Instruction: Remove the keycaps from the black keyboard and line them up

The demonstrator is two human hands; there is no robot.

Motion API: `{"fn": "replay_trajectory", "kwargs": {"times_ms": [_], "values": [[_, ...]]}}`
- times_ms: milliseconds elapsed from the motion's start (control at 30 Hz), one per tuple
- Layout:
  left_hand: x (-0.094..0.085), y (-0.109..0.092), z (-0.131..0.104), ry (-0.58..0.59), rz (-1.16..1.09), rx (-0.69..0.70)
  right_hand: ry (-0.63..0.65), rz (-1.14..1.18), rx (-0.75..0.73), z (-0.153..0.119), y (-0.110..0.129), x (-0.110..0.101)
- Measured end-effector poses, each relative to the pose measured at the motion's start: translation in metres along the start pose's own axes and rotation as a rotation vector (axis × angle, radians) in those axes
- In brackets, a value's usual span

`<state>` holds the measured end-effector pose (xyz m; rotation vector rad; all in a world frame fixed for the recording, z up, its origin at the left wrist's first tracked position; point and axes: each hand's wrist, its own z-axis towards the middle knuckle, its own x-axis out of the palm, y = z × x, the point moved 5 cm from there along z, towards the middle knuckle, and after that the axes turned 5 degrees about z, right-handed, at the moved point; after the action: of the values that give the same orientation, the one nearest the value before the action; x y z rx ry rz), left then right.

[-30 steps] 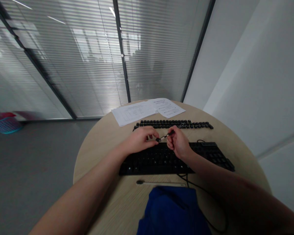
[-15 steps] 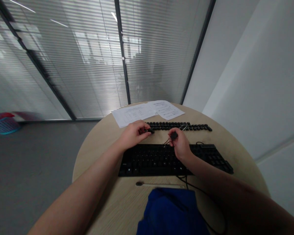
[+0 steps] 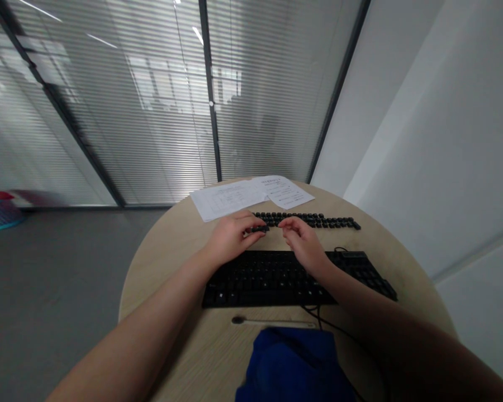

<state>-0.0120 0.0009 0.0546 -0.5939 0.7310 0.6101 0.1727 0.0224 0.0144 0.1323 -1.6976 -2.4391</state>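
My left hand is over the left end of the rows of loose black keycaps, its thumb and fingers closed around a few keycaps on the table. Facing it, my right hand has its fingertips curled together just right of those keycaps, by the near row. Whatever its fingers hold is too small or hidden to make out. Below both hands lies a black keyboard, partly covered by my right wrist and forearm.
Two printed paper sheets lie at the far side of the round wooden table. Nearer me are a thin brush with a dark head, a black cable and a blue cloth. A basket stands on the floor at left.
My right hand has turned and moved left toward my left hand. The black keycap and wire puller seen in it before no longer show. My left hand has shifted slightly right.
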Motion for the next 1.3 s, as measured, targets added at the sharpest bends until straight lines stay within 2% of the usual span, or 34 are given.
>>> {"fn": "replay_trajectory", "kwargs": {"times_ms": [100,233,367,467,567,700,867,1033,1300], "values": [[-0.003,-0.005,0.0,-0.025,-0.012,0.027,0.064,-0.115,0.022,0.0,0.005,0.004],[-0.003,-0.011,0.0,-0.033,-0.033,0.058,0.102,-0.103,0.103,-0.001,0.0,0.008],[0.002,-0.014,0.0,-0.001,-0.038,0.08,0.133,-0.035,0.142,-0.001,-0.006,0.009],[0.004,-0.014,0.001,0.056,-0.015,0.109,0.184,-0.084,0.152,0.003,-0.006,0.005],[-0.002,-0.003,0.002,0.124,0.035,0.062,0.222,-0.29,0.108,0.01,-0.005,-0.007],[-0.01,0.026,0.002,0.24,0.134,-0.032,0.266,-0.714,0.053,0.022,-0.012,-0.02],[-0.002,0.057,-0.009,0.427,0.121,-0.171,0.368,-1.067,0.07,0.041,-0.028,-0.008],[0.006,0.067,-0.02,0.536,0.064,-0.256,0.327,-1.154,0.074,0.057,-0.035,0.002],[0.008,0.076,-0.023,0.633,0.125,-0.356,0.312,-1.159,0.139,0.059,-0.052,0.0]]}}
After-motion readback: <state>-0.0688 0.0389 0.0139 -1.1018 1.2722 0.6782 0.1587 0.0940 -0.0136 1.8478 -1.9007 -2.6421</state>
